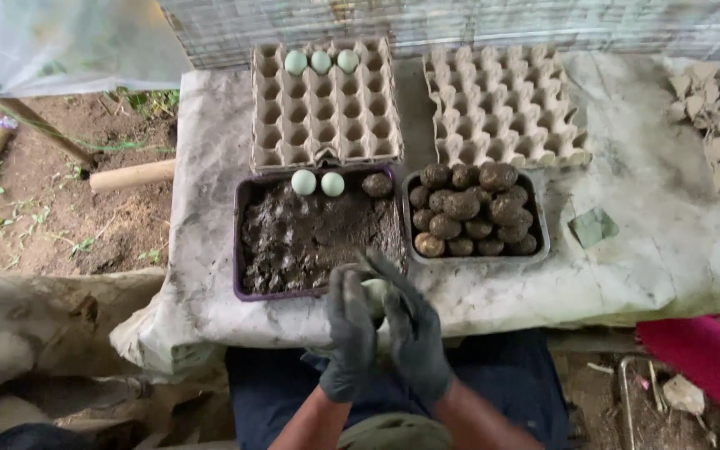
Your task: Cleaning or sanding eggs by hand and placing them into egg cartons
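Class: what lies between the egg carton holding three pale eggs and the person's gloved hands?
In the head view, the purple tray of mud, with two pale eggs and one mud-coated egg at its far edge.

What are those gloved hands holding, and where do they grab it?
A pale green egg, cupped between the left hand and right hand, both in dark gloves, gripping its sides.

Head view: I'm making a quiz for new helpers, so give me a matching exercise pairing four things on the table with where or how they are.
Things:
1. egg carton
2. purple tray
3. grey tray
4. pale egg

Places or states:
A. heaped with mud-coated eggs
B. held between both gloved hands
C. three pale eggs in its far row
D. holds wet mud, two pale eggs and one coated egg

Pairs: 1-C, 2-D, 3-A, 4-B
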